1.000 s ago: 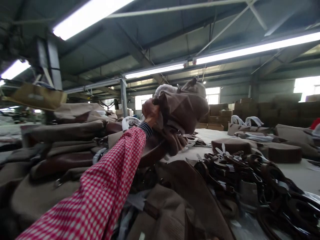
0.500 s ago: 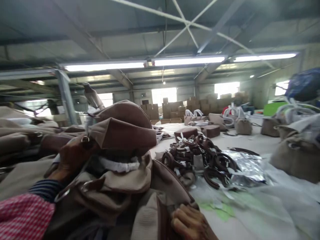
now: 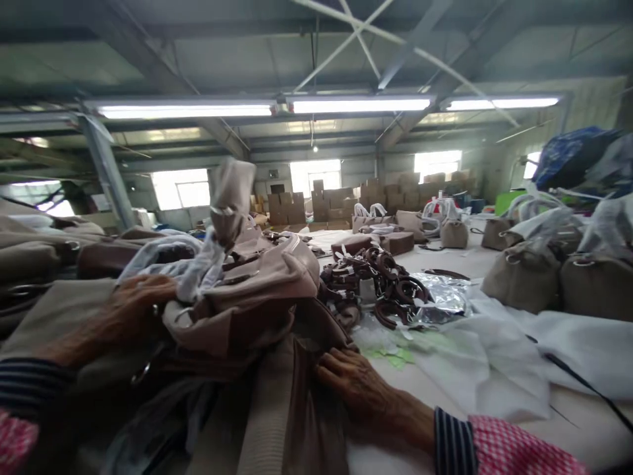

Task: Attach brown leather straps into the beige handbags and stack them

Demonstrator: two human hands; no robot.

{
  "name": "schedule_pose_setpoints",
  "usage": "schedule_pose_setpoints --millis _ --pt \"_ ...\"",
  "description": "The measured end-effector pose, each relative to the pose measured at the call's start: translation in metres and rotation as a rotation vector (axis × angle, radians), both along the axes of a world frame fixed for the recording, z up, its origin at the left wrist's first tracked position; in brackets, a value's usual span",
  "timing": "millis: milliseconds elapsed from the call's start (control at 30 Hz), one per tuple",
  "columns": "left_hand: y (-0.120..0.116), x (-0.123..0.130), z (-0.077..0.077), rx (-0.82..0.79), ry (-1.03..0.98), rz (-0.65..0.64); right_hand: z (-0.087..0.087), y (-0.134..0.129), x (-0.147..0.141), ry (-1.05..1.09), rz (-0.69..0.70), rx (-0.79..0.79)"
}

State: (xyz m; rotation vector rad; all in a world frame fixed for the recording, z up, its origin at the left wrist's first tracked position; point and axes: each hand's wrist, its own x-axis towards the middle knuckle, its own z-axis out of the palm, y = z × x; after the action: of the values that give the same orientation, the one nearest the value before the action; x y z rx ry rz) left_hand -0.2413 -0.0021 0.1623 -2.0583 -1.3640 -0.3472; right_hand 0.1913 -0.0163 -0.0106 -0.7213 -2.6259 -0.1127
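Observation:
A taupe handbag (image 3: 267, 297) lies tilted on top of other bags in front of me, its handles wrapped in white film (image 3: 190, 274). My left hand (image 3: 141, 300) is closed on its left end, near a metal ring. A tag-like taupe flap (image 3: 232, 191), blurred, stands up above the bag. My right hand (image 3: 353, 379) has its fingers curled over the edge of a lower taupe bag (image 3: 301, 396) with dark brown trim. The fingertips of both hands are partly hidden by the material.
Brown straps (image 3: 376, 284) lie heaped beside silver foil (image 3: 440, 297) on the white-covered table (image 3: 494, 376). Several finished-looking bags (image 3: 524, 277) stand at the right. More bags pile up at the left (image 3: 34, 264); cartons (image 3: 336, 201) are stacked far behind.
The upper bag has dropped and turned over, bringing its film-wrapped handles into sight. My left hand stays at its end. My right hand still grips the lower bag, with more forearm visible.

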Motion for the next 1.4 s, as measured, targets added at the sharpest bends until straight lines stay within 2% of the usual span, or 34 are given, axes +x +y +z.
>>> schedule_pose_setpoints --millis 100,167,267,300,367,433,500,533,600,700,800,900,1033,1100,1167,1200,1233,1300,1367,1400 --pt "-0.011 -0.006 -0.011 -0.129 0.034 -0.017 0.030 -0.018 0.017 0.012 0.056 -0.088" --pt "-0.013 -0.007 -0.015 -0.174 0.024 0.007 0.057 -0.026 0.029 0.134 0.094 -0.101" --pt "-0.012 -0.005 -0.019 -0.223 -0.014 0.053 0.111 -0.023 0.034 0.454 -0.004 0.069" --pt "-0.012 -0.005 -0.021 -0.228 -0.026 0.064 0.131 -0.018 0.030 0.518 -0.045 0.159" --pt "-0.012 -0.007 -0.026 -0.220 -0.027 0.069 0.167 -0.004 0.011 0.538 -0.029 0.291" --pt "-0.011 -0.013 -0.032 -0.188 -0.013 0.057 0.189 0.015 -0.016 0.488 0.002 0.335" --pt "-0.008 -0.023 -0.038 -0.163 0.004 0.043 0.187 0.037 -0.046 0.383 0.020 0.269" --pt "-0.006 -0.029 -0.040 -0.152 0.012 0.036 0.178 0.045 -0.058 0.295 0.029 0.199" --pt "0.002 -0.037 -0.044 -0.139 0.027 0.014 0.149 0.055 -0.076 0.187 -0.001 0.084" --pt "0.010 -0.038 -0.045 -0.130 0.056 -0.038 0.105 0.050 -0.082 0.204 -0.113 0.054" --pt "0.012 -0.029 -0.042 -0.125 0.064 -0.090 0.087 0.038 -0.077 0.214 -0.168 0.068" --pt "0.008 -0.026 -0.025 -0.136 0.070 -0.067 0.093 0.034 -0.071 0.182 -0.189 0.047" --pt "-0.017 -0.019 0.022 -0.082 0.152 0.075 0.111 0.043 -0.066 0.204 -0.103 -0.062" --pt "-0.043 0.009 0.044 0.027 0.127 0.054 0.118 0.050 -0.064 0.280 -0.057 -0.141" --pt "-0.071 0.059 0.050 0.163 0.065 -0.063 0.125 0.058 -0.062 0.358 -0.056 -0.193" --pt "-0.084 0.089 0.045 0.227 0.055 -0.141 0.131 0.062 -0.062 0.391 -0.064 -0.202" --pt "-0.093 0.121 0.034 0.212 0.102 -0.250 0.138 0.064 -0.061 0.424 -0.072 -0.202" --pt "-0.100 0.177 0.000 0.072 0.249 -0.459 0.155 0.068 -0.060 0.498 -0.086 -0.195" --pt "-0.090 0.210 -0.035 0.034 0.304 -0.499 0.175 0.069 -0.056 0.601 -0.098 -0.177" --pt "-0.081 0.215 -0.049 0.037 0.327 -0.454 0.184 0.067 -0.052 0.671 -0.097 -0.176"
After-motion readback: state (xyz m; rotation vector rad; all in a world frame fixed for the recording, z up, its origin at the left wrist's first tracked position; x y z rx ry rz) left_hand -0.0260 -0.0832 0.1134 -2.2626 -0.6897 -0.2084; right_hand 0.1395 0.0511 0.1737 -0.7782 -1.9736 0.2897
